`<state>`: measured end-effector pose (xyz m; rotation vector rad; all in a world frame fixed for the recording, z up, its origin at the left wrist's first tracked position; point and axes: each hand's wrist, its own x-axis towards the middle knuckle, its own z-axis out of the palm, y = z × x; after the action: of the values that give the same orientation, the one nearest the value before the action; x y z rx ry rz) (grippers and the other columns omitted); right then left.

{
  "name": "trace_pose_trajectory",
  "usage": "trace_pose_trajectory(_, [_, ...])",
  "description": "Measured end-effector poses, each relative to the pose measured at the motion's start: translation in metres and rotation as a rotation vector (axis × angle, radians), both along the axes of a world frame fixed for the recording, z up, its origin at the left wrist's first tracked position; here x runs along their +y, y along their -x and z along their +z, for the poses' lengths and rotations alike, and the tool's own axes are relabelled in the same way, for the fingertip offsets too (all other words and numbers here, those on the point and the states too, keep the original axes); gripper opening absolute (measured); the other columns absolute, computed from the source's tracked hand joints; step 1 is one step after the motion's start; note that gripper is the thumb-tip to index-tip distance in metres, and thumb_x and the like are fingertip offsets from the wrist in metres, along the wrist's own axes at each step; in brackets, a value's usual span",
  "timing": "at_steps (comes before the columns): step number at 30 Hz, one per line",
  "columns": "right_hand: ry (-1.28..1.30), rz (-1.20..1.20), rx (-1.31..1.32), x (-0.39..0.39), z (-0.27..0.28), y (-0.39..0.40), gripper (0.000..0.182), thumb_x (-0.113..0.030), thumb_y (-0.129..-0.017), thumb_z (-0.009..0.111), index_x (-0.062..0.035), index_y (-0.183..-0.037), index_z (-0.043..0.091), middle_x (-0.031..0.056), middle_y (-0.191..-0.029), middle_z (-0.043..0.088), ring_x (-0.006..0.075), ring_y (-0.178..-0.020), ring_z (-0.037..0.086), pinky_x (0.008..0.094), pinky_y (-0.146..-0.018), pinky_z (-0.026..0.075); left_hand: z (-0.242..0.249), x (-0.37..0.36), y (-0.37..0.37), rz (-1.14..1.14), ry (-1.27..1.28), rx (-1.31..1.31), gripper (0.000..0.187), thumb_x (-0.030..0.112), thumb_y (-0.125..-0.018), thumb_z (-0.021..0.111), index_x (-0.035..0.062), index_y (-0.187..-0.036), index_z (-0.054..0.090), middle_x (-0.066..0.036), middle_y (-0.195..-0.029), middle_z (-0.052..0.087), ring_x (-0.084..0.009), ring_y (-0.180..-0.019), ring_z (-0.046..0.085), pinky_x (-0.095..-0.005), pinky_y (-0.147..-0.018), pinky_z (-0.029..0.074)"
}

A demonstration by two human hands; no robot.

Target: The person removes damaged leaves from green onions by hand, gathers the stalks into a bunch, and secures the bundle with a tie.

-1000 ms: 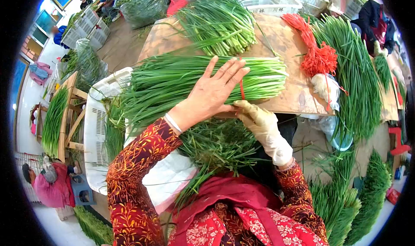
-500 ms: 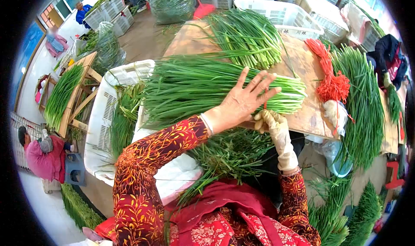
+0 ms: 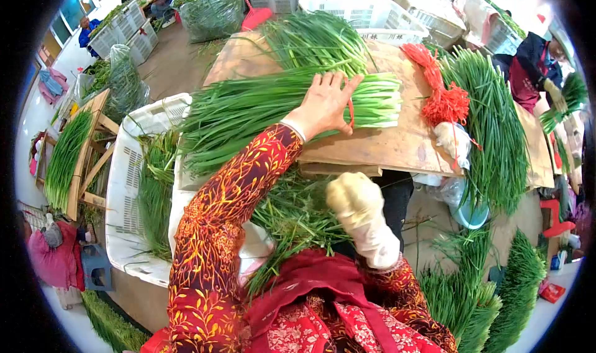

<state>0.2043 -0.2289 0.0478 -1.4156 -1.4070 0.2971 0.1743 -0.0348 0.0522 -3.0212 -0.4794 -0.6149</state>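
Observation:
A long bundle of garlic chives (image 3: 248, 114) lies across the wooden board (image 3: 416, 145), pale stem ends to the right. A red tie (image 3: 351, 112) shows on it near the stems. My bare left hand (image 3: 324, 103) grips the bundle from above beside the tie, thumb on the near side. My right hand (image 3: 355, 194), in a cream glove, is closed in a fist below the board's near edge, over loose green leaves (image 3: 298, 219); whatever is inside it is hidden. Another pile of chives (image 3: 320, 42) lies behind the bundle.
Red ties (image 3: 444, 98) and more chives (image 3: 487, 129) lie at the board's right. A white crate (image 3: 124, 229) with leaves stands left, another crate (image 3: 363, 14) behind. A co-worker (image 3: 534, 67) at right holds chives. Chive stacks (image 3: 509, 297) stand on the floor, lower right.
My right hand has left the bundle's near side and dropped toward me, closing into a fist. My left hand's spread fingers have drawn in around the bundle. The view has shifted right.

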Motion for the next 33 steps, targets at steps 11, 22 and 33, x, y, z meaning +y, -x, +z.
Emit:
trace_pose_trajectory(11, [0.077,-0.123,-0.034,0.061,-0.035,-0.06,0.026,-0.004,-0.077,0.062,-0.0107,-0.101,0.06,0.0023,-0.073,0.061,0.0103,-0.064,0.057,0.0215,-0.06,0.045,-0.011,-0.005,0.002,0.0,-0.135,-0.093,0.087,0.027,-0.058,0.072,0.0068,-0.131,0.029,-0.018,-0.114,0.043,-0.0329,-0.105,0.043,-0.0428,-0.091,0.033])
trace_pose_trajectory(22, [0.174,0.258,0.504,0.06,-0.037,-0.074,0.019,-0.016,-0.088,0.053,-0.0046,-0.102,0.061,-0.002,-0.077,0.059,0.0051,-0.062,0.048,0.0177,-0.058,0.041,-0.001,-0.009,0.006,-0.048,-0.066,-0.071,0.095,0.023,-0.056,0.075,0.006,-0.134,0.023,-0.019,-0.116,0.039,-0.0334,-0.108,0.038,-0.0444,-0.093,0.029])
trace_pose_trajectory(33, [0.144,-0.283,0.1,0.06,-0.035,-0.044,0.028,-0.025,-0.087,0.05,-0.0005,-0.079,0.059,0.0139,-0.068,0.059,0.0255,-0.061,0.057,0.0361,-0.062,0.047,-0.005,-0.011,-0.007,0.055,-0.259,0.051,0.087,0.017,-0.062,0.068,0.0081,-0.135,0.021,-0.025,-0.124,0.037,-0.0378,-0.119,0.034,-0.0564,-0.099,0.018])
